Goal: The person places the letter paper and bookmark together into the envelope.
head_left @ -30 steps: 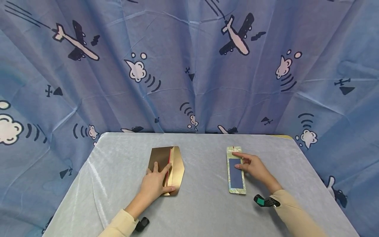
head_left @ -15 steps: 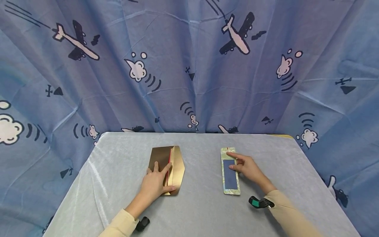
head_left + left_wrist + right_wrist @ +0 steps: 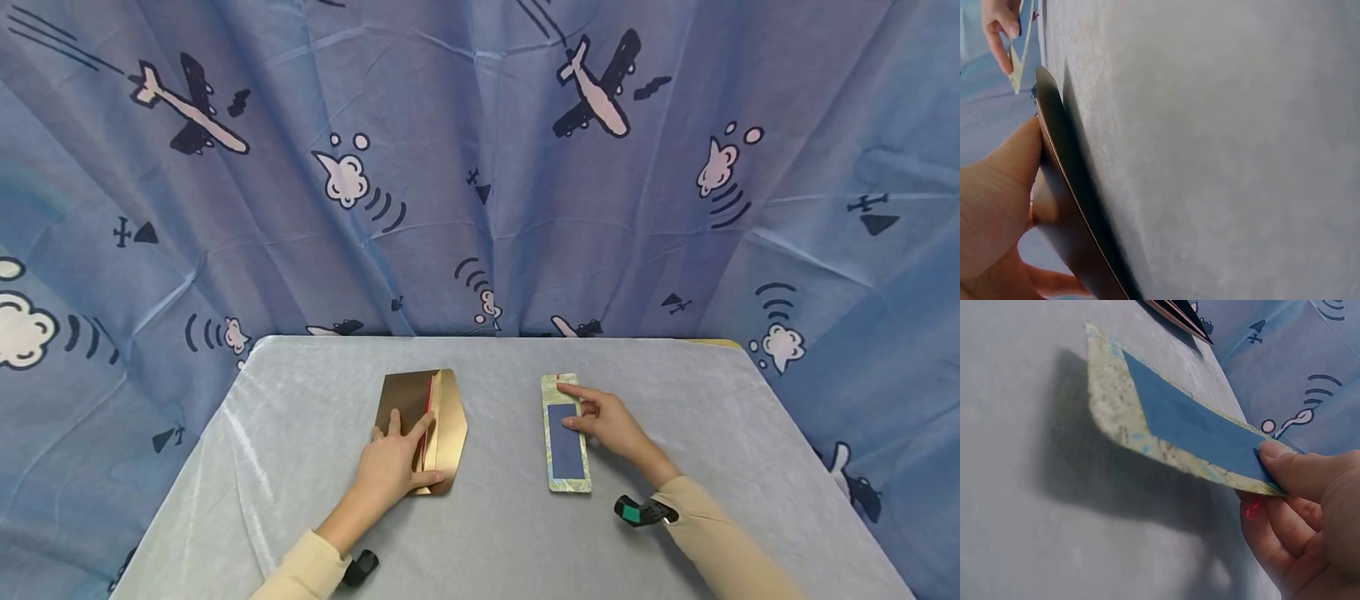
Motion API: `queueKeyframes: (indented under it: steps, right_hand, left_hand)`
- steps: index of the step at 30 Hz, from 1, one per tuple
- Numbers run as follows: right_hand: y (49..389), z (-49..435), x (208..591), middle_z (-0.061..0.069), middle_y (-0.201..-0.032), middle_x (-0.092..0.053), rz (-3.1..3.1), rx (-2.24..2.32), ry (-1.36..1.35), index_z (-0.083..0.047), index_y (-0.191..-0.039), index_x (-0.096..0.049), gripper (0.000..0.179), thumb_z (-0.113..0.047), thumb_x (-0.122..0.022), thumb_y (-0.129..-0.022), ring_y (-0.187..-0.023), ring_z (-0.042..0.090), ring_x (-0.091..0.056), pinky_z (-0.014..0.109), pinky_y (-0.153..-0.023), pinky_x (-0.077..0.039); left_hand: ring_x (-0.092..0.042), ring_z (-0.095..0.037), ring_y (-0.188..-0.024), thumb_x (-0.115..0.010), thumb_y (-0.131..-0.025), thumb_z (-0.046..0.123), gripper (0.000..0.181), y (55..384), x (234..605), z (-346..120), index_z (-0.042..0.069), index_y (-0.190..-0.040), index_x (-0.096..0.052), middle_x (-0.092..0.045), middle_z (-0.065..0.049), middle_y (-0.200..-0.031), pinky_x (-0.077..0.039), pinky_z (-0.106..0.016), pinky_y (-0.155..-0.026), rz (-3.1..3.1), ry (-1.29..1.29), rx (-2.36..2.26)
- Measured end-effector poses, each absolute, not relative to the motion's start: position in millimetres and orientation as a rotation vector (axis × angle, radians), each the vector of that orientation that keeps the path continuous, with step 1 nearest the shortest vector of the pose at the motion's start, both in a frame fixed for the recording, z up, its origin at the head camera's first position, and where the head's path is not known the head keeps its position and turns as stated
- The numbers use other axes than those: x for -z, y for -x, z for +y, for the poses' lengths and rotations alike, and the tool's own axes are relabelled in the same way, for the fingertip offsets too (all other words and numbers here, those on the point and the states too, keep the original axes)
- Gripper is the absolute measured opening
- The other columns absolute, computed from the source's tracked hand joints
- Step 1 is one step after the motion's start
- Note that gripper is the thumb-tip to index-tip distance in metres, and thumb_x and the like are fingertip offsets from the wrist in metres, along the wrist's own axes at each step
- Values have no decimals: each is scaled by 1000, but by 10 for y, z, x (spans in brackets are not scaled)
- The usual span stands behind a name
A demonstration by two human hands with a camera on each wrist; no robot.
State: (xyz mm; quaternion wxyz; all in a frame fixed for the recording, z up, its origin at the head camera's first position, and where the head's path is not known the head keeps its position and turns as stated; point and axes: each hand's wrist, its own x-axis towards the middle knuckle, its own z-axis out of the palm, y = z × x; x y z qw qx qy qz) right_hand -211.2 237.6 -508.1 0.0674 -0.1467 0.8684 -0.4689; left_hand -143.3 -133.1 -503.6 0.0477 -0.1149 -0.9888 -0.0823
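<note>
My left hand (image 3: 386,467) rests with spread fingers on a gold envelope (image 3: 450,429), whose flap lies unfolded to the right. A red edge shows along its opening. In the left wrist view the thumb lies near the edge of the envelope (image 3: 1063,219). To the right, my right hand (image 3: 611,425) pinches a long bookmark (image 3: 566,450) with a blue panel and a pale green patterned border. Seen from the right wrist, the thumb is on top of the bookmark (image 3: 1185,419) and the other fingers are beneath. A red string (image 3: 1252,509) shows under it. The bookmark casts a shadow on the cloth.
A pale grey cloth covers the table (image 3: 495,542). Behind it hangs a blue curtain (image 3: 420,250) printed with planes and clouds. Each wrist wears a black strap, the right strap (image 3: 645,510) with a green patch.
My right hand has moved left with the bookmark, closer to the envelope. The left hand and the envelope have stayed in place.
</note>
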Motion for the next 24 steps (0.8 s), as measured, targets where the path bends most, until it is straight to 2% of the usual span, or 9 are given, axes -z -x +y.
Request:
queueKeyframes:
  steps: [7,14,24]
  right_hand:
    - [2119,2283,5068,-5,-58,-35,2567,1474,423,-14,-146,-50,64,-16,-75,-87,-47,2,-29,21,-45,-27]
    - [2156,2205,5073,-6,-58,-43,2521,1498,398,-14,-151,-43,72,-11,-74,-86,-49,3,-37,21,-48,-32]
    - [2188,2094,5054,-6,-60,-50,2501,1498,372,-16,-152,-41,73,-11,-74,-87,-51,6,-44,22,-50,-36]
  left_hand:
    - [-61,-59,-107,-77,-65,69,96,1431,5036,-1351,28,-147,-48,-50,-37,-140,-57,-49,-62,-3033,344,259]
    - [-61,-58,-106,-78,-65,69,97,1441,5038,-1350,29,-147,-48,-50,-36,-140,-57,-49,-62,-3034,335,244]
    - [-60,-59,-108,-78,-65,68,96,1445,5037,-1334,28,-147,-47,-49,-36,-141,-57,-50,-63,-3053,337,272]
